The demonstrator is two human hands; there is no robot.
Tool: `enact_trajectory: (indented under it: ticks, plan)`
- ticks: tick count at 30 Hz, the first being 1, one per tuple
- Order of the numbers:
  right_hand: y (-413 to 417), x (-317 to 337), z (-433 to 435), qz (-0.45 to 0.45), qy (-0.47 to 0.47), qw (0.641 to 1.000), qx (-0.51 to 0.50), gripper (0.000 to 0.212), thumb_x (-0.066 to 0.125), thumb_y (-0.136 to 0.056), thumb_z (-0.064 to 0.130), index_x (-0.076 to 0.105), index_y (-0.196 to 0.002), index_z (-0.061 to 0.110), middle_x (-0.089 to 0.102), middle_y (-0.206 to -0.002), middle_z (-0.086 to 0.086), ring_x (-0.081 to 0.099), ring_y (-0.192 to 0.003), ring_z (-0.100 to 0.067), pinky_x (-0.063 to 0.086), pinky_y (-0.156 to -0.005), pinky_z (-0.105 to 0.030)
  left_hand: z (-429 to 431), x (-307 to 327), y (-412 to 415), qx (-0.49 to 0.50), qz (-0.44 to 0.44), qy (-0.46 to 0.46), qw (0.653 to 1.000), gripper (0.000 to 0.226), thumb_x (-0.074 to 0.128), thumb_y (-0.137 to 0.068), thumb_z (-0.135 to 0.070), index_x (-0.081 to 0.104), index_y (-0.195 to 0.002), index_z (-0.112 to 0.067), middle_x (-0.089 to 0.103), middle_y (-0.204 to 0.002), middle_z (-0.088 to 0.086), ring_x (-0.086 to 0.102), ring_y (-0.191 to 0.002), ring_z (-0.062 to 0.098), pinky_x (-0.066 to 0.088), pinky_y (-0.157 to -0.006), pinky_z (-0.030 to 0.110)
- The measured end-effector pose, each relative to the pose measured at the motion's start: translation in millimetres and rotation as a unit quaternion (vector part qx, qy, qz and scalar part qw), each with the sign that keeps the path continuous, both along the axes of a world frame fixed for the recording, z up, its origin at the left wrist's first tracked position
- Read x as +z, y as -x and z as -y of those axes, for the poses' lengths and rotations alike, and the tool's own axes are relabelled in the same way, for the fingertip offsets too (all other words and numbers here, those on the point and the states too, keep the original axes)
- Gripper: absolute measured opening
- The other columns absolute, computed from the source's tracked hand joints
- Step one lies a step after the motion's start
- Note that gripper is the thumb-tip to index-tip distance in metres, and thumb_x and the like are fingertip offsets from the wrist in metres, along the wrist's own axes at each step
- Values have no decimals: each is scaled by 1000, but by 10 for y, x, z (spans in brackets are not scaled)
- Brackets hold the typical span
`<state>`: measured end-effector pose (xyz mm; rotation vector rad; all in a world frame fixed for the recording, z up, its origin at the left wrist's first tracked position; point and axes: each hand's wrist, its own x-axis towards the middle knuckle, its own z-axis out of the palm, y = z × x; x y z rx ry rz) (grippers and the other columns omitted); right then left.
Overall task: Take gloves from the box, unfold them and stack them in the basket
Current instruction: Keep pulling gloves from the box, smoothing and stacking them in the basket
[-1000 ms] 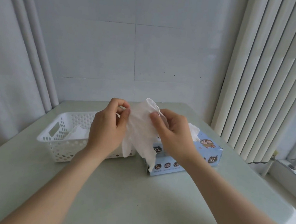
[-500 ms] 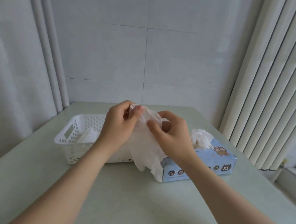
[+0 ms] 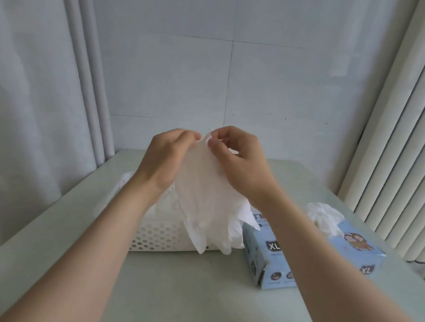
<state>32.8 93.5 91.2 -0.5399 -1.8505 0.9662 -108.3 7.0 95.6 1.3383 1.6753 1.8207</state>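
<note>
A white glove (image 3: 206,201) hangs in the air with its fingers pointing down, above the near edge of the basket. My left hand (image 3: 166,161) and my right hand (image 3: 242,163) both pinch its cuff at the top, close together. The white perforated basket (image 3: 159,237) stands on the table behind my left forearm, which hides much of it; white gloves lie inside. The light blue glove box (image 3: 313,254), marked XL, lies to the right, with a crumpled glove (image 3: 323,216) sticking out of its top opening.
The pale green table (image 3: 191,300) stands in a corner, with a grey wall behind and a curtain on the left. Vertical blinds (image 3: 406,147) hang at the right, close to the table's right edge.
Both hands have risen and come together at the glove's cuff. The glove now hangs longer and more spread out. The camera has tilted, so basket and box sit lower in the view.
</note>
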Motion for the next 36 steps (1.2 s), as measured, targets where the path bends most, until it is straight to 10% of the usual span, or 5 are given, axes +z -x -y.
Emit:
enact_trajectory:
  ticks: [7, 17, 28, 33, 36]
  plan:
    - [149, 18, -95, -13, 46, 994, 96, 10, 68, -102, 21, 75, -101, 14, 76, -90, -24, 66, -74, -26, 54, -70, -39, 53, -6, 170, -53, 2, -7, 999, 20, 68, -98, -29, 83, -104, -18, 80, -104, 9, 75, -105, 27, 56, -101, 45]
    - [67, 20, -80, 17, 92, 990, 101, 18, 65, -99, 7, 75, -110, 15, 78, -98, -21, 73, -74, -21, 59, -65, -32, 41, -124, 219, -139, 57, 72, 986, 33, 73, -96, -41, 79, -114, -13, 79, -113, 12, 76, -108, 30, 52, -108, 53]
    - [-173, 60, -306, 161, 184, 956, 162, 35, 71, -81, 25, 77, -104, -1, 77, -109, -23, 73, -102, -45, 53, -91, -47, -93, -110, 191, 13, -6, -4, 1000, 44, 77, -93, -45, 66, -93, -2, 62, -73, 0, 58, -60, 15, 47, -58, 27]
    - [-256, 29, -374, 155, 253, 944, 143, 40, 56, -91, 5, 68, -53, 14, 62, -61, -5, 60, -53, -22, 47, -57, -26, -169, -197, 133, 57, 36, 17, 998, 39, 67, -101, -45, 57, -85, -10, 57, -55, -5, 52, -44, 13, 47, -46, 24]
    - [-249, -41, -464, 175, 274, 942, 89, 11, 74, -83, 13, 74, -82, 2, 74, -87, -21, 68, -68, -31, 57, -68, -40, -192, -288, 210, 93, 5, 77, 993, 43, 61, -103, -48, 56, -93, -7, 61, -63, 5, 55, -38, 15, 43, -45, 27]
